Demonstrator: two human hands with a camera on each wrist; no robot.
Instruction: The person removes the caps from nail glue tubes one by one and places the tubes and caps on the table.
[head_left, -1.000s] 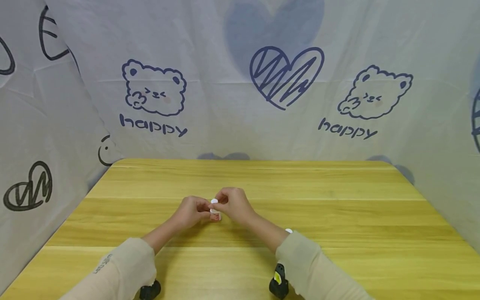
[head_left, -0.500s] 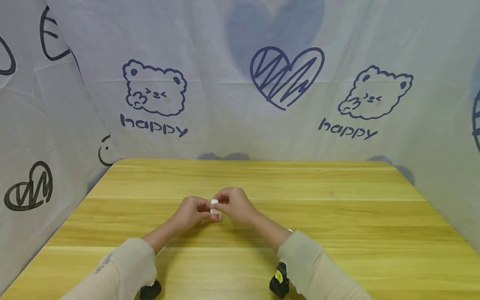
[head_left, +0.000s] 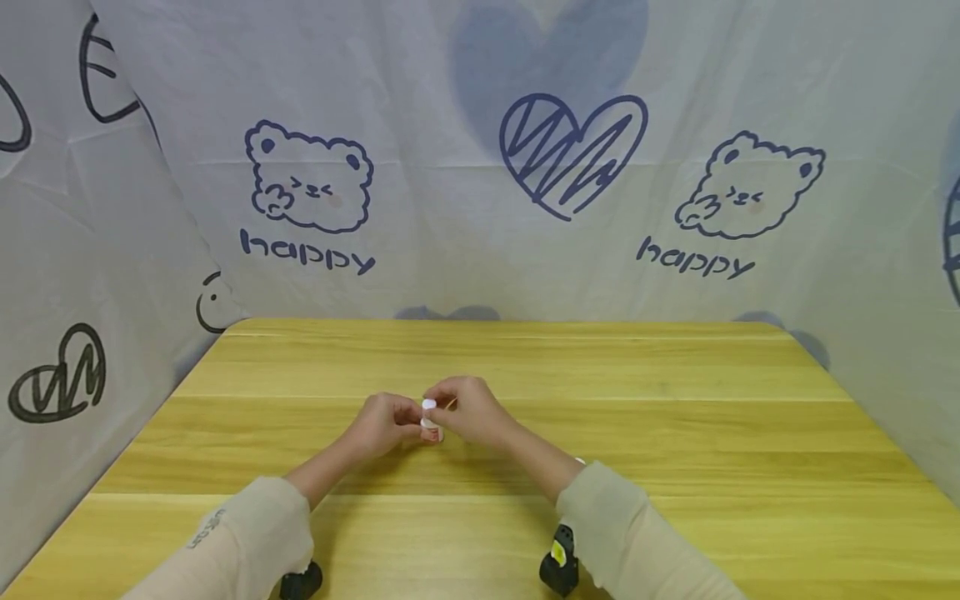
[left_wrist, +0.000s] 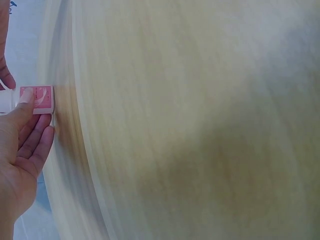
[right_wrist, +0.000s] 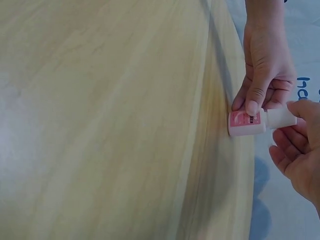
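A small bottle (right_wrist: 245,129) with a pink label and a white cap (right_wrist: 280,119) stands on the wooden table, near its middle in the head view. My left hand (head_left: 386,423) grips the bottle's body from the left, its thumb lying over the label. From the other side, my right hand (head_left: 471,410) holds the cap between thumb and fingers. In the left wrist view, the label (left_wrist: 45,99) shows beside the left thumb, and the right fingers partly leave that frame.
A small white thing (head_left: 580,461) peeks out behind the right forearm, mostly hidden. Black wrist cameras (head_left: 558,567) sit below both cuffs. White printed cloth (head_left: 450,242) hangs beyond the table's far edge (head_left: 600,322).
The right fingers have shifted slightly around the cap, and a small gap now shows between thumb and forefinger. The left hand and the bottle stay in place.
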